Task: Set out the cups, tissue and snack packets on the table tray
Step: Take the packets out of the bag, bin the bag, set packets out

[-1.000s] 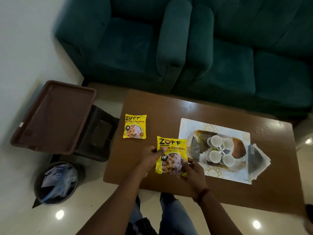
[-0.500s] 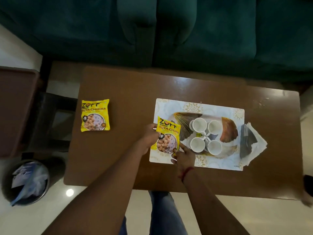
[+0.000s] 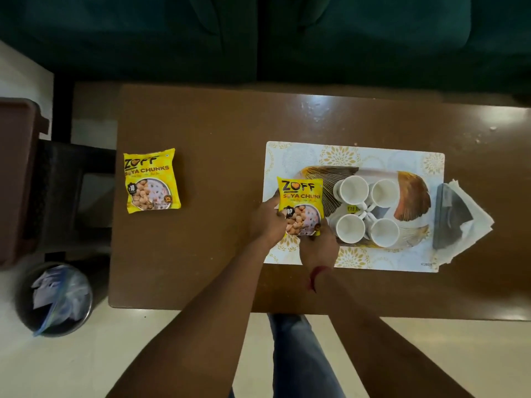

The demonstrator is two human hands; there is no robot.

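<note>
Brown table [image 3: 215, 124] fills the centre of the frame. Left hand [image 3: 265, 222] and right hand [image 3: 317, 248] both pinch one snack packet [image 3: 301, 205] over the left end of the tray [image 3: 413, 193], just beside four cups [image 3: 355, 189]. Second packet [image 3: 150, 180] lies at centre left, the tissue [image 3: 474, 222] at the right.

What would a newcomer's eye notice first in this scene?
The bright yellow snack packet, gripped by the left hand and right hand at the tray's left end, stands out first. A second yellow packet lies alone on the table's left part; four white cups cluster on the tray.
</note>
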